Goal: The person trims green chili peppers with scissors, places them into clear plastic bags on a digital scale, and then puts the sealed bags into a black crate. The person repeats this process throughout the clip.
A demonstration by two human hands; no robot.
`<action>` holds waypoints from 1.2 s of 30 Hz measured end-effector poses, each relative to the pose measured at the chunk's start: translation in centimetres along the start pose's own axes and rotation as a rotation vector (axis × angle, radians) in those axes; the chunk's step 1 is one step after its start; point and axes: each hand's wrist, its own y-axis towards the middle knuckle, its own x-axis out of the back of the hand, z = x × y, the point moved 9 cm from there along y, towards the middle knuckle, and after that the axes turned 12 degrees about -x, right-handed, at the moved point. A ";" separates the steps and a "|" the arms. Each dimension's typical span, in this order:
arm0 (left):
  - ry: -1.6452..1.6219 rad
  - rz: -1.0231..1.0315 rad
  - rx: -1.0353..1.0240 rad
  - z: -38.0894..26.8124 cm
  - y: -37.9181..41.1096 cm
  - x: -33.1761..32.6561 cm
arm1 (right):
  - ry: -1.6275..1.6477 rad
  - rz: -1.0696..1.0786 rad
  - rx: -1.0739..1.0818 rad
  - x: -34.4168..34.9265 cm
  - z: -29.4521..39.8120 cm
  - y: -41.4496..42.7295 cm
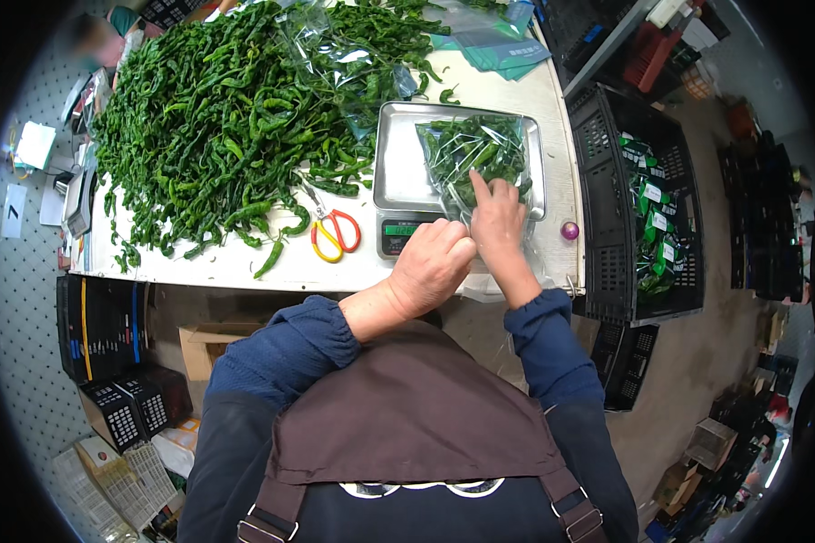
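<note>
A clear plastic bag [479, 153] of green peppers lies on the steel pan [399, 163] of a digital scale, its mouth towards me. My left hand [436, 261] is closed in a fist at the bag's near end, gripping the film. On the bag's near part rests my right hand [501, 214], index finger stretched forward; whether it pinches the film is hidden. Partly covered by my left hand, the scale's green display [399, 231] is lit. Red-and-yellow-handled scissors [333, 234] lie left of the scale, beside a big heap of green peppers [210, 115].
Flat printed plastic bags [499, 51] are stacked at the table's far right. A purple ball-like object [570, 231] sits near the right edge. Beyond that edge stands a black plastic crate [594, 203] holding filled green bags [654, 217]. A co-worker [105, 41] is at the far left.
</note>
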 end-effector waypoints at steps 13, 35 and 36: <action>-0.035 0.103 -0.044 0.9 -2.4 -1.9 | 0.180 -0.094 0.149 -0.1 1.1 1.0; -0.658 0.485 1.119 5.3 -17.4 -8.3 | 0.594 0.185 -0.615 0.5 -16.2 -11.0; -0.677 0.508 1.123 5.1 -17.6 -8.3 | 0.624 0.192 -0.628 0.3 -16.3 -11.7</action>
